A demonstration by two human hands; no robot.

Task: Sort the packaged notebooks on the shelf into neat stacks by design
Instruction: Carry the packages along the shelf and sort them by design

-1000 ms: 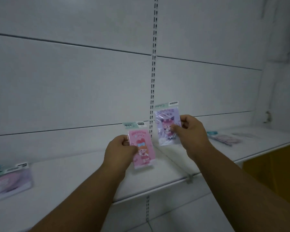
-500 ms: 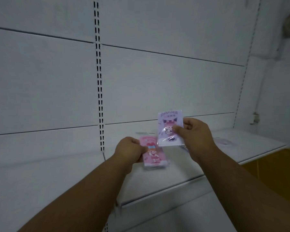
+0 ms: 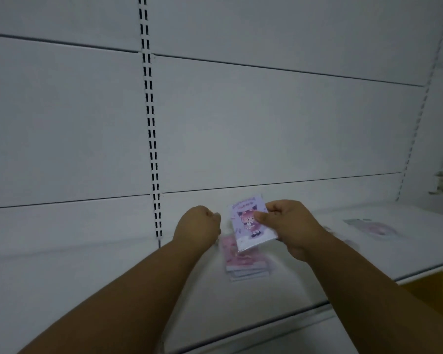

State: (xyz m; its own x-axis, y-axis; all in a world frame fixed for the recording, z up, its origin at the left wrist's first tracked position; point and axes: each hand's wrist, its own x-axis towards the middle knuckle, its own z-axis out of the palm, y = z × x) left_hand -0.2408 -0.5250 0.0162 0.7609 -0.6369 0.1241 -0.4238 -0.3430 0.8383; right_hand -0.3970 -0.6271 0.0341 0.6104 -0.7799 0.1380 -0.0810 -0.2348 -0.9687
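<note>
My right hand (image 3: 289,226) pinches a purple packaged notebook (image 3: 248,226) with a cartoon girl on it, holding it upright above the white shelf (image 3: 113,272). Below it a small stack of notebooks (image 3: 241,264) lies flat on the shelf, a pink one on top. My left hand (image 3: 198,224) hovers just left of the stack with its fingers curled and nothing in it.
Another packaged notebook (image 3: 374,227) lies flat on the shelf at the far right. A slotted upright (image 3: 151,139) runs down the white back panel left of my hands. The shelf's front edge (image 3: 317,306) slants across the lower right, with a yellow surface below.
My left hand has let go of the pink notebook, which now lies on top of the stack. The view has panned right, and my right hand has lowered the purple notebook slightly.
</note>
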